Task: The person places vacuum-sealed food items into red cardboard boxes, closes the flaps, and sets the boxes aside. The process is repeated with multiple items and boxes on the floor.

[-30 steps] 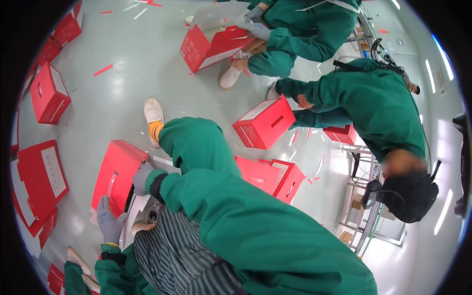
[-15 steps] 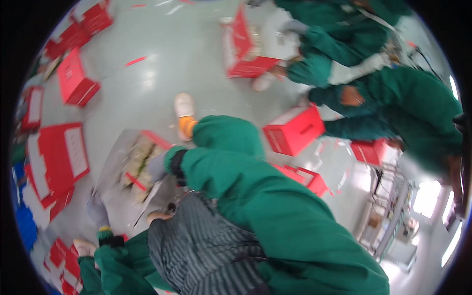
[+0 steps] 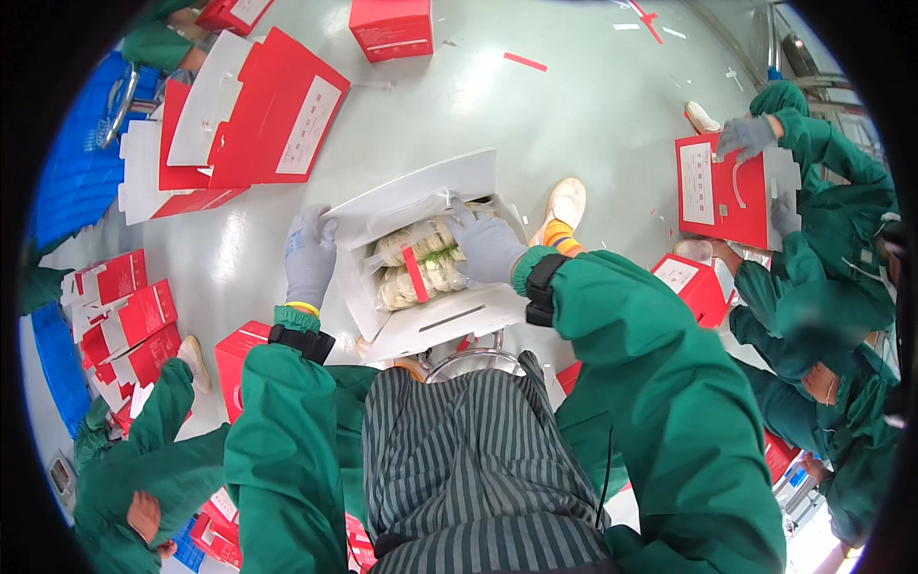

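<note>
An open box with white inner walls point(image 3: 413, 330) stands in front of my knees. Inside lie pale bundles point(image 3: 421, 251) wrapped in clear plastic, with a red strip point(image 3: 414, 275) across them and some green showing between. My left hand point(image 3: 311, 256), in a grey glove, has its thumb and fingertips closed at the left corner of the far white flap point(image 3: 426, 191). Gloved in grey too, my right hand point(image 3: 486, 247) rests over the right end of the bundles, fingers stretched toward the far rim. The undersides of its fingers are hidden.
A large red and white carton point(image 3: 277, 120) stands at the far left, with a red box point(image 3: 390, 29) beyond. Co-workers sit at the right, one with gloved hands on a red box point(image 3: 722, 191). A round metal stool rim point(image 3: 469, 356) shows between my knees.
The view has swung round and sharpened, bringing the box to the middle. My left hand, apart from the box before, is now at its flap. My right hand stays at the bundles.
</note>
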The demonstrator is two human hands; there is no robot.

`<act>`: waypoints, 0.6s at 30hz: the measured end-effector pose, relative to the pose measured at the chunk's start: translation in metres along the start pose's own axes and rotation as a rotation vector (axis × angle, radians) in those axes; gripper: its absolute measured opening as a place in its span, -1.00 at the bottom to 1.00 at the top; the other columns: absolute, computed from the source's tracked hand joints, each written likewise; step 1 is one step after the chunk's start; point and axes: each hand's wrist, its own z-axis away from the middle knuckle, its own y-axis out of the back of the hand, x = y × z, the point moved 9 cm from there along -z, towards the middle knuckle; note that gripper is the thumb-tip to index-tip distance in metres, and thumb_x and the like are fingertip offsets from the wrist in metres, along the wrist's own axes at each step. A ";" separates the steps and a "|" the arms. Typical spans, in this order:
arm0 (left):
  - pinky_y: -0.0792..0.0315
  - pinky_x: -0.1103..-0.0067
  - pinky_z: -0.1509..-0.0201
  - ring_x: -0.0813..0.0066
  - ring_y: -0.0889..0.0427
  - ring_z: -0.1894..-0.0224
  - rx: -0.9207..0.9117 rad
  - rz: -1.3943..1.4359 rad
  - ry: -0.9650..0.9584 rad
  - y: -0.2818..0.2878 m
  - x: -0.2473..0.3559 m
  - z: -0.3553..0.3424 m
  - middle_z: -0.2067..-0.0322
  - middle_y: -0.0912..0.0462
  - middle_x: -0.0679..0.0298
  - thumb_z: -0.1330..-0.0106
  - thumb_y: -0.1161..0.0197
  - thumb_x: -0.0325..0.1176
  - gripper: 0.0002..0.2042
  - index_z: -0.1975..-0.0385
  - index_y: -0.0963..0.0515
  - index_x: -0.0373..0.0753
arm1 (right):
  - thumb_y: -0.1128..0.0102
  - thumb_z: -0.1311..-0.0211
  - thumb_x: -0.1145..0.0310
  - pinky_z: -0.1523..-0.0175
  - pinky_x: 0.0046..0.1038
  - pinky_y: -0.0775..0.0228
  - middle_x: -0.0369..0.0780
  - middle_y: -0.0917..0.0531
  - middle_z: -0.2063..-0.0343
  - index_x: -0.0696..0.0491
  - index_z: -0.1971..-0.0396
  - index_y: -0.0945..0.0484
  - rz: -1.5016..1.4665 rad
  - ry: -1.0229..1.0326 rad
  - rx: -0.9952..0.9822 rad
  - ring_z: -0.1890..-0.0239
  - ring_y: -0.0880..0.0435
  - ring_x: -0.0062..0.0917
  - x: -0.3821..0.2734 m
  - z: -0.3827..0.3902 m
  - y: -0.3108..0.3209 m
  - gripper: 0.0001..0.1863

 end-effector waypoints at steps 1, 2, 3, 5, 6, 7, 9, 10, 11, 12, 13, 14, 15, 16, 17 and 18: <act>-0.44 0.27 -0.11 0.02 -0.56 -0.04 -0.009 -0.001 0.004 -0.002 0.000 -0.001 0.06 -0.61 0.08 -0.39 -0.20 -0.26 -0.76 0.02 -0.54 -0.17 | -0.36 -0.10 0.11 -0.12 -0.17 -0.50 0.10 -0.14 -0.43 0.13 -0.35 -0.26 0.001 0.038 -0.079 -0.11 -0.56 -0.03 0.002 0.000 -0.005 -0.16; -0.44 0.28 -0.11 0.02 -0.56 -0.04 0.011 0.001 -0.018 0.000 0.002 -0.001 0.05 -0.61 0.08 -0.39 -0.20 -0.27 -0.76 0.01 -0.54 -0.18 | -0.36 -0.09 0.11 -0.12 -0.17 -0.50 0.10 -0.14 -0.43 0.13 -0.34 -0.27 0.000 0.083 -0.128 -0.11 -0.56 -0.03 0.004 0.001 -0.006 -0.17; -0.44 0.28 -0.11 0.03 -0.56 -0.05 0.021 -0.003 -0.032 -0.001 0.003 -0.001 0.05 -0.61 0.08 -0.39 -0.20 -0.29 -0.76 0.01 -0.54 -0.18 | -0.36 -0.09 0.11 -0.11 -0.17 -0.50 0.10 -0.14 -0.43 0.13 -0.33 -0.27 0.012 0.123 -0.182 -0.10 -0.57 -0.03 0.004 0.001 -0.010 -0.17; -0.45 0.30 -0.11 0.03 -0.56 -0.06 0.036 0.002 -0.053 -0.001 0.004 -0.002 0.04 -0.61 0.08 -0.38 -0.20 -0.30 -0.75 0.00 -0.53 -0.18 | -0.38 -0.09 0.12 -0.09 -0.17 -0.51 0.11 -0.14 -0.42 0.13 -0.34 -0.27 0.002 0.094 -0.176 -0.09 -0.57 -0.04 0.009 -0.002 -0.008 -0.16; -0.45 0.30 -0.11 0.03 -0.57 -0.06 0.043 0.010 -0.059 -0.001 0.004 -0.002 0.04 -0.61 0.08 -0.38 -0.20 -0.31 -0.75 -0.01 -0.53 -0.18 | -0.38 -0.08 0.12 -0.08 -0.17 -0.52 0.11 -0.14 -0.42 0.14 -0.34 -0.27 0.032 0.061 -0.182 -0.08 -0.57 -0.04 0.012 -0.004 -0.010 -0.16; -0.45 0.30 -0.12 0.03 -0.57 -0.06 0.050 0.015 -0.065 0.000 0.004 -0.003 0.05 -0.61 0.08 -0.38 -0.20 -0.31 -0.75 -0.01 -0.53 -0.18 | -0.39 -0.08 0.12 -0.07 -0.18 -0.52 0.11 -0.14 -0.42 0.13 -0.35 -0.26 0.040 0.062 -0.147 -0.08 -0.58 -0.05 0.010 -0.005 -0.010 -0.15; -0.45 0.31 -0.13 0.02 -0.57 -0.05 0.032 0.033 -0.023 -0.002 0.000 -0.004 0.05 -0.62 0.07 -0.38 -0.20 -0.32 -0.74 -0.02 -0.54 -0.18 | -0.40 -0.08 0.13 -0.06 -0.20 -0.53 0.11 -0.13 -0.42 0.13 -0.36 -0.25 0.104 0.026 -0.093 -0.07 -0.59 -0.08 0.008 -0.006 -0.014 -0.13; -0.45 0.31 -0.13 0.01 -0.58 -0.05 0.023 0.038 -0.014 -0.003 -0.002 -0.004 0.05 -0.63 0.07 -0.38 -0.20 -0.33 -0.74 -0.02 -0.54 -0.18 | -0.40 -0.10 0.16 0.00 -0.20 -0.55 0.13 -0.09 -0.43 0.14 -0.37 -0.24 0.098 0.020 -0.098 0.00 -0.64 -0.12 0.007 -0.005 -0.019 -0.14; -0.45 0.31 -0.13 0.01 -0.58 -0.05 0.027 0.029 -0.031 -0.002 -0.001 -0.005 0.06 -0.63 0.07 -0.38 -0.19 -0.33 -0.74 -0.02 -0.55 -0.18 | -0.39 -0.10 0.18 0.02 -0.20 -0.56 0.13 -0.09 -0.44 0.14 -0.37 -0.25 0.047 0.016 -0.057 0.03 -0.65 -0.13 0.007 -0.004 -0.020 -0.15; -0.46 0.32 -0.13 0.01 -0.58 -0.05 0.041 0.021 -0.057 -0.001 0.001 -0.005 0.06 -0.63 0.07 -0.38 -0.19 -0.34 -0.74 -0.02 -0.55 -0.18 | -0.38 -0.09 0.20 0.04 -0.19 -0.56 0.12 -0.09 -0.44 0.15 -0.36 -0.25 0.001 0.010 -0.018 0.05 -0.66 -0.14 0.007 -0.005 -0.021 -0.17; -0.46 0.32 -0.13 0.01 -0.59 -0.05 0.055 0.017 -0.085 0.000 0.002 -0.005 0.06 -0.64 0.06 -0.38 -0.19 -0.34 -0.74 -0.03 -0.56 -0.18 | -0.37 -0.09 0.22 0.06 -0.19 -0.56 0.12 -0.09 -0.44 0.16 -0.35 -0.26 -0.041 0.000 0.022 0.08 -0.67 -0.15 0.010 -0.005 -0.022 -0.18; -0.46 0.32 -0.14 0.01 -0.59 -0.05 0.047 -0.004 -0.086 0.000 0.001 -0.005 0.05 -0.63 0.05 -0.38 -0.19 -0.35 -0.74 -0.03 -0.56 -0.19 | -0.35 -0.08 0.26 0.09 -0.17 -0.56 0.10 -0.10 -0.44 0.18 -0.32 -0.29 -0.045 -0.001 0.029 0.11 -0.68 -0.15 0.011 -0.007 -0.025 -0.21; -0.45 0.33 -0.15 0.01 -0.59 -0.06 0.047 -0.026 -0.091 -0.001 0.000 -0.006 0.04 -0.63 0.04 -0.39 -0.18 -0.35 -0.74 -0.04 -0.57 -0.19 | -0.33 -0.06 0.30 0.12 -0.16 -0.56 0.08 -0.10 -0.45 0.19 -0.29 -0.32 -0.045 -0.012 0.032 0.15 -0.69 -0.16 0.013 -0.009 -0.029 -0.24; -0.45 0.33 -0.15 0.02 -0.59 -0.05 0.036 -0.039 -0.082 -0.003 -0.002 -0.006 0.04 -0.63 0.03 -0.40 -0.17 -0.35 -0.74 -0.04 -0.56 -0.21 | -0.31 -0.04 0.33 0.12 -0.17 -0.55 0.06 -0.17 -0.42 0.20 -0.27 -0.35 -0.034 -0.007 0.059 0.13 -0.68 -0.17 0.013 -0.012 -0.030 -0.27; -0.45 0.33 -0.16 0.02 -0.59 -0.05 0.058 -0.081 -0.085 -0.002 -0.003 -0.007 0.04 -0.63 0.02 -0.41 -0.16 -0.35 -0.73 -0.05 -0.55 -0.23 | -0.29 -0.02 0.36 0.13 -0.19 -0.55 0.03 -0.23 -0.40 0.20 -0.24 -0.37 -0.014 -0.021 0.075 0.12 -0.68 -0.19 0.014 -0.016 -0.032 -0.30; -0.44 0.34 -0.16 0.02 -0.59 -0.06 0.016 0.040 -0.015 -0.006 -0.010 -0.007 0.02 -0.62 0.02 -0.42 -0.16 -0.35 -0.73 -0.06 -0.54 -0.26 | -0.27 -0.02 0.37 0.10 -0.19 -0.53 0.02 -0.30 -0.35 0.20 -0.21 -0.40 -0.056 -0.035 0.175 0.06 -0.65 -0.19 0.014 -0.018 -0.027 -0.33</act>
